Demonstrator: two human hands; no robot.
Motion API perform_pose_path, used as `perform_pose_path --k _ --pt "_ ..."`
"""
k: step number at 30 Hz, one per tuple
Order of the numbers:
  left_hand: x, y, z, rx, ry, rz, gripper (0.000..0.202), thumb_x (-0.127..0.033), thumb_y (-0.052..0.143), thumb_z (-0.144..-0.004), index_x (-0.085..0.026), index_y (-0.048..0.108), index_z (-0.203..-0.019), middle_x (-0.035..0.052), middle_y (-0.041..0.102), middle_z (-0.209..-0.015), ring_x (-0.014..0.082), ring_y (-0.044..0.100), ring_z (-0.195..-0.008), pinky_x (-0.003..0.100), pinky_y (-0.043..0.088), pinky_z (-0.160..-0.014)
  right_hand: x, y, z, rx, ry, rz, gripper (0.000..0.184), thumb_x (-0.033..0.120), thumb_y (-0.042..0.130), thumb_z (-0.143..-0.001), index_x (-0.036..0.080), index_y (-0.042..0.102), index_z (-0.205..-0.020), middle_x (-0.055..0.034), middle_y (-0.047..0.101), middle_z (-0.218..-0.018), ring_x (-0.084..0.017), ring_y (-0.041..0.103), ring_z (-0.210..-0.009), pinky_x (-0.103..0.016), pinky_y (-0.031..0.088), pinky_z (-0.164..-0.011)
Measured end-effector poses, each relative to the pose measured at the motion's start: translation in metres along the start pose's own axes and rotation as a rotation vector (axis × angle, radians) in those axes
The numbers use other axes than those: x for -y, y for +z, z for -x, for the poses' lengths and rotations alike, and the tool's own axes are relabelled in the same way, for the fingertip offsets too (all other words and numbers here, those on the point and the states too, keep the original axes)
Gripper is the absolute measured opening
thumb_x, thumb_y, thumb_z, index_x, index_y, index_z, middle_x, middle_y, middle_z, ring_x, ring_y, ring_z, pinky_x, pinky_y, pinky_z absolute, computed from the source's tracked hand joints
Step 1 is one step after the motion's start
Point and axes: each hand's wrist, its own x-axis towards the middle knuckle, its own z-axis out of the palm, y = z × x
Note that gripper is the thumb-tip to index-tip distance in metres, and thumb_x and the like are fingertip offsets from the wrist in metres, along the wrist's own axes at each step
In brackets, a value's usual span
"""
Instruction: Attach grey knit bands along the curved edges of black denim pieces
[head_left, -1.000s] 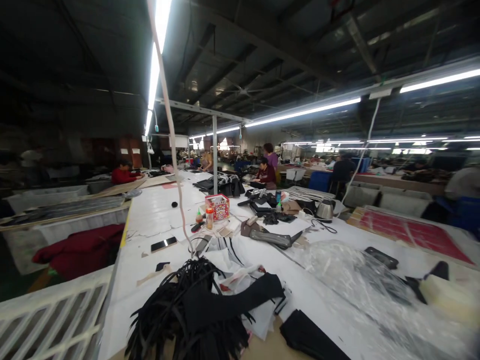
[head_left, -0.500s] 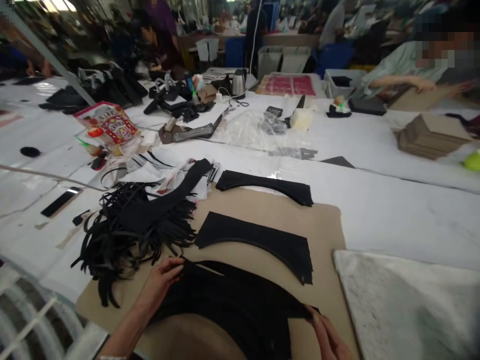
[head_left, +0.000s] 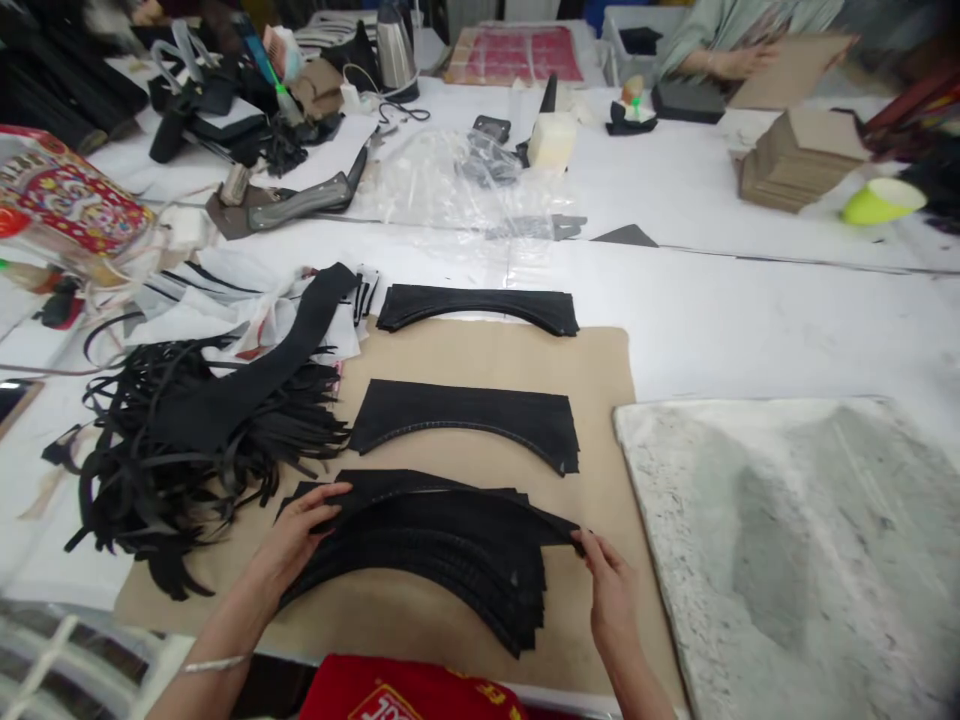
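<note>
My left hand (head_left: 304, 515) pinches the left part of a black curved panel (head_left: 420, 487); the thumb is partly hidden. At its right end, my right hand (head_left: 611, 580) has closed its fingertips on the tip. Directly beneath the held panel lies a fanned stack of similar black curved panels (head_left: 450, 575). Two more black stacks sit farther back, a middle one (head_left: 465, 412) and a far one (head_left: 480, 303). A tan board (head_left: 600, 400) lies under the near and middle stacks.
Left of the stacks is a heap of black strips (head_left: 217, 420), with white scraps (head_left: 217, 310) behind it. A grey-white slab (head_left: 780, 540) is at the right. Farther off are plastic film (head_left: 450, 180), brown boards (head_left: 802, 160) and a co-worker's hands (head_left: 750, 65) holding a board.
The view has tilted down and shifted, so a red garment shows at the bottom. Both hands still hold a panel's ends; more of the stack's fanned lower edges shows beneath it.
</note>
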Motion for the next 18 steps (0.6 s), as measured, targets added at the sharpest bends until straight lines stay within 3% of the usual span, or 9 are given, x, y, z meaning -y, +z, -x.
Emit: perform_pose_path --k 3,7,13,18 --pt "-0.018 0.008 0.009 0.025 0.033 0.069 0.044 -0.017 0.077 -0.059 -0.015 0.070 -0.102 0.0039 0.070 -0.088 0.0156 0.065 -0.075 0.023 0.051 -0.067 0.009 -0.005 -0.005 -0.057 0.001 -0.112 0.038 0.053 0.068 -0.070 0.017 0.069 -0.082 -0.0052 0.068 -0.083 -0.020 0.061 -0.077 -0.034 0.050 -0.073" --pt "-0.030 0.013 0.016 0.031 0.079 0.101 0.048 -0.017 0.078 -0.059 -0.017 0.069 -0.106 0.0024 0.070 -0.092 0.0155 0.065 -0.075 0.023 0.052 -0.067 0.015 -0.018 -0.010 -0.073 -0.018 -0.163 0.038 0.048 0.072 -0.068 0.020 0.065 -0.093 -0.0030 0.067 -0.093 -0.018 0.061 -0.083 -0.033 0.050 -0.077" --pt "0.000 0.007 0.008 0.084 -0.061 -0.092 0.051 -0.022 0.073 -0.061 -0.015 0.066 -0.111 0.0036 0.071 -0.083 0.0190 0.065 -0.071 0.026 0.050 -0.064 -0.007 -0.026 -0.004 0.001 0.070 -0.038 0.050 0.048 0.075 -0.061 0.016 0.065 -0.099 -0.0057 0.069 -0.083 -0.021 0.063 -0.072 -0.030 0.049 -0.059" --pt "0.019 0.004 0.001 0.068 -0.056 -0.220 0.051 -0.025 0.068 -0.063 -0.013 0.065 -0.112 0.0032 0.070 -0.077 0.0182 0.063 -0.067 0.025 0.046 -0.062 -0.021 -0.025 0.003 -0.048 0.148 0.048 0.052 0.054 0.069 -0.065 0.015 0.062 -0.099 -0.0033 0.066 -0.070 -0.019 0.062 -0.057 -0.032 0.049 -0.054"
